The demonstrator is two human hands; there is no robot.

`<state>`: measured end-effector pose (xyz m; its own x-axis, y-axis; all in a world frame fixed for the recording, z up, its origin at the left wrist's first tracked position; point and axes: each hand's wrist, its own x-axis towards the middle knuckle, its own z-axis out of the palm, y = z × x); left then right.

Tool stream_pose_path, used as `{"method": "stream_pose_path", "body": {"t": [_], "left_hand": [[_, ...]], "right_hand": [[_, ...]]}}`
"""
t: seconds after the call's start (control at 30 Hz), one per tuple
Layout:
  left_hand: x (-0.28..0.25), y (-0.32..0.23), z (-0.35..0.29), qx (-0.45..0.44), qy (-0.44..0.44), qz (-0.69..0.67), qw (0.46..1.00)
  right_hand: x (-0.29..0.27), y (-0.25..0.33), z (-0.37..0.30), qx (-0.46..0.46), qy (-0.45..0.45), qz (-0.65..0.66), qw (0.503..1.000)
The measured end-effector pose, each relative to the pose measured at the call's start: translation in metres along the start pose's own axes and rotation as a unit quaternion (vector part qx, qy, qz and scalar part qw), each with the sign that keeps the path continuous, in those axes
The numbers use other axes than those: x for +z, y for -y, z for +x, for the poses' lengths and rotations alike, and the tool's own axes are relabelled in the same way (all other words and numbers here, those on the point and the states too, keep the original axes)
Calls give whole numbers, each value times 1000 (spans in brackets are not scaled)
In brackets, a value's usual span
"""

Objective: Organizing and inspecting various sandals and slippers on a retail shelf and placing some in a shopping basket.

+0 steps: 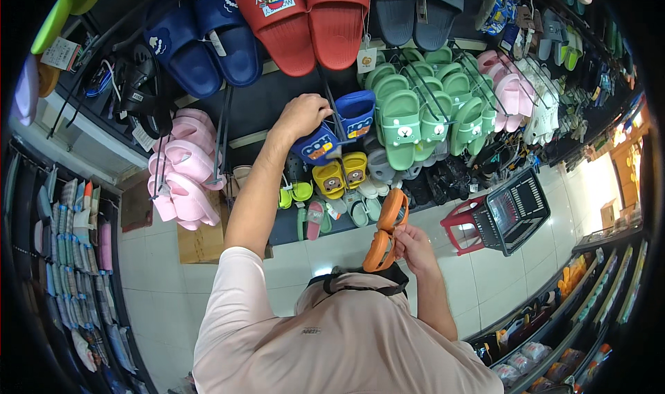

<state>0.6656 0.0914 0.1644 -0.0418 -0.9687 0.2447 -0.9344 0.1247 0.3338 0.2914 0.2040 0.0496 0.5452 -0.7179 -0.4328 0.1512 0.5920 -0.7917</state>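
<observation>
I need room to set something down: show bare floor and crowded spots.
Tiled floor is bare left of the cardboard box and on the near side of the black basket. Crowded: the display rack, with green bear slides, pink slides and blue slides.

Held sandals [386, 226]: in the right hand's [415, 252] fingers
Hooked slides [317, 147]: just below the left hand's [300, 122] fingers
Top-row slides [289, 30]: beyond the left fingers
Clustered slides [409, 120]: right of the left fingers
Stool [460, 222]: right of the right fingers
Basket [516, 210]: past the stool
Cardboard box [197, 246]: left of the right fingers, on the floor [291, 264]
</observation>
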Motion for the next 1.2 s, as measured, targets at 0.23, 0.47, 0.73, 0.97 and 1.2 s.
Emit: {"method": "stream_pose_path", "body": {"t": [0.23, 0.47, 0.73, 0.97, 1.2], "left_hand": [[12, -5, 1, -10, -115, 128, 985], [95, -30, -51, -24, -343, -60, 937], [105, -41, -18, -42, -350, -68, 933], [117, -20, 16, -93, -387, -162, 903], [106, 3, 41, -79, -385, -119, 912]], "right_hand": [[-6, 2, 1, -12, -11, -16, 1000], [-16, 6, 4, -7, -16, 3, 1000], [-29, 19, 14, 2, 16, 6, 1000], [-38, 28, 18, -6, 10, -11, 1000], [-48, 35, 16, -7, 6, -8, 1000]]}}
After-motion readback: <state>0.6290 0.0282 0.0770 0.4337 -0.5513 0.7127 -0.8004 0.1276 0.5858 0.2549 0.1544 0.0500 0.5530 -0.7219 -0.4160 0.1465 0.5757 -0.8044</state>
